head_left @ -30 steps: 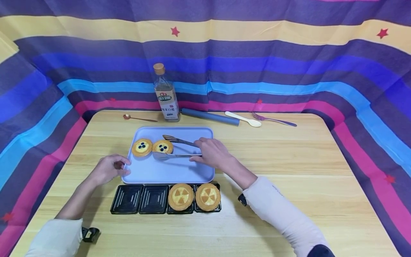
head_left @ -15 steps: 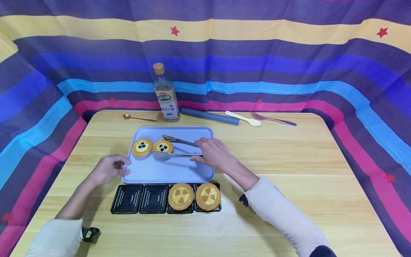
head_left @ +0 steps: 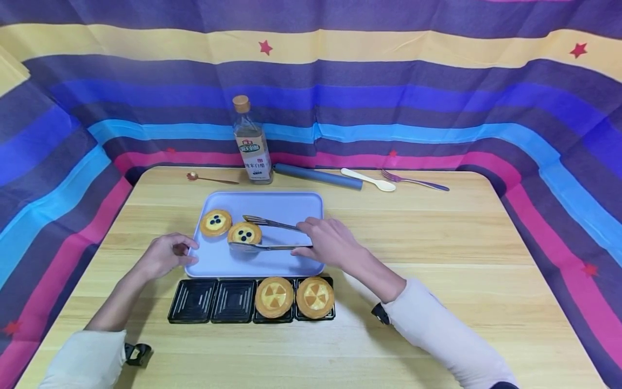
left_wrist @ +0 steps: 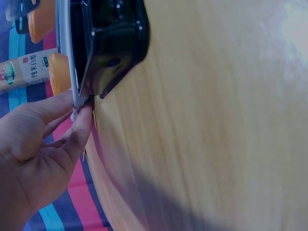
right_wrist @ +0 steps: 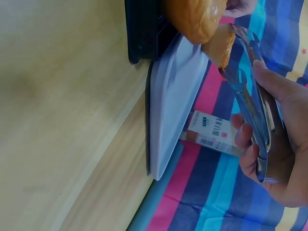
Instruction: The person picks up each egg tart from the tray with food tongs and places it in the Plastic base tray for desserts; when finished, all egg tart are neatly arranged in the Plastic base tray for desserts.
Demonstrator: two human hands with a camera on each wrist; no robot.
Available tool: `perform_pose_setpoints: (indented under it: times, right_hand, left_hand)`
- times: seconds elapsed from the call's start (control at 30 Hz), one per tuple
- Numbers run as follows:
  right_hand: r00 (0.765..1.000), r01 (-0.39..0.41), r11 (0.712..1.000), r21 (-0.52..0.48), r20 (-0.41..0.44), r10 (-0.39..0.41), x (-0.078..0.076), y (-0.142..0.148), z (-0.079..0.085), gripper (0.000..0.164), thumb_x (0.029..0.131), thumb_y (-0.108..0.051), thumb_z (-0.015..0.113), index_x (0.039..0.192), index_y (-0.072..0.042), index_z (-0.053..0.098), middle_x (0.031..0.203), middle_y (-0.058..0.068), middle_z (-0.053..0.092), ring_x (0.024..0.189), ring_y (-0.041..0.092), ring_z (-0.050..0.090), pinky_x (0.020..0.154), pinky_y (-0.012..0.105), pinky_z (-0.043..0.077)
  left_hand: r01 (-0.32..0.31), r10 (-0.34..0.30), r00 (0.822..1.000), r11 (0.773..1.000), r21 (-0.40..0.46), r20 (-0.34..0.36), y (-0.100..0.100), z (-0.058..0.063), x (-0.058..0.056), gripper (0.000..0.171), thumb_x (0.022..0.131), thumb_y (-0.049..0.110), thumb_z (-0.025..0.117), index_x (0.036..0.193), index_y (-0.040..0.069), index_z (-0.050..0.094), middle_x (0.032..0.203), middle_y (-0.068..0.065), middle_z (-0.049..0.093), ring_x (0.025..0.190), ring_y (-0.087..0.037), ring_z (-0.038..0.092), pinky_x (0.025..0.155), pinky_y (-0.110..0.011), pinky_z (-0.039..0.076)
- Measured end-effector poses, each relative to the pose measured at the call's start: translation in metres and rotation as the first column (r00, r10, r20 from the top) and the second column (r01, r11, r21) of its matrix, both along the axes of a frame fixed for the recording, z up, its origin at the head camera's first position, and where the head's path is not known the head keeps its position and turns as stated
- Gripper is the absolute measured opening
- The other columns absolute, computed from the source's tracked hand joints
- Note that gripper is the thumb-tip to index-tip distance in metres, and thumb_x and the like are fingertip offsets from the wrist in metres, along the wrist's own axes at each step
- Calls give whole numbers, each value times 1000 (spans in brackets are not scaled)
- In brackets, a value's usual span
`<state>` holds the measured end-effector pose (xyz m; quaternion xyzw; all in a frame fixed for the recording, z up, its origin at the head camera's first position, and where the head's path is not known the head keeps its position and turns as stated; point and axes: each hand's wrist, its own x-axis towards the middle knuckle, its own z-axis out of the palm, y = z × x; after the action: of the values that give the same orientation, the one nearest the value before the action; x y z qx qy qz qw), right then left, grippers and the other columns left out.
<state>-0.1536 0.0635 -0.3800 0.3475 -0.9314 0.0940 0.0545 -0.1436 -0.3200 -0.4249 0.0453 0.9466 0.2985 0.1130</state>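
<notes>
While striped, star-dotted cloth (head_left: 413, 48) hangs beyond and beside the pale wood-grained bench (head_left: 461, 302), the right hand (head_left: 335, 244) has its fingers clasped round metal tongs (head_left: 277, 223), which hold a dark-dotted tart (head_left: 244, 233) above the blue tray (head_left: 272, 265). The left hand (head_left: 162, 256) pinches the tray's left rim between its fingers.

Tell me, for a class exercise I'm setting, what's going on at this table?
A person's right grip holds metal tongs around a dark-dotted tart, which looks raised off the pale blue tray. The left grip pinches that tray's left edge. A second dark-dotted tart rests on the tray. Nearer the person, two wedge-patterned tarts sit at the right end of a row of four black containers.
</notes>
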Motion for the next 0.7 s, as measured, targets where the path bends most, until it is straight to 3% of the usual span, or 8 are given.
perform_pose_setpoints:
  times: [0.43,0.7]
  right_hand:
    - [999,-55,998,-26,3,55,27,4,9,54,83,-53,65,116,-10,65,92,0,67,57,8,53,53,21,46]
    - [995,-102,994,-38,17,103,48,6,13,55,83,-54,64,116,-11,64,89,-1,66,49,4,43,44,14,35]
  left_hand:
    - [11,-11,1000,1000,12,-4,0,-1,2,28,76,10,77,100,-2,67,89,-12,62,78,-16,56,62,-20,48]
    - [10,-10,1000,1000,-4,-5,-1,-2,0,27,77,9,75,101,-1,67,89,-11,62,80,-19,56,62,-21,48]
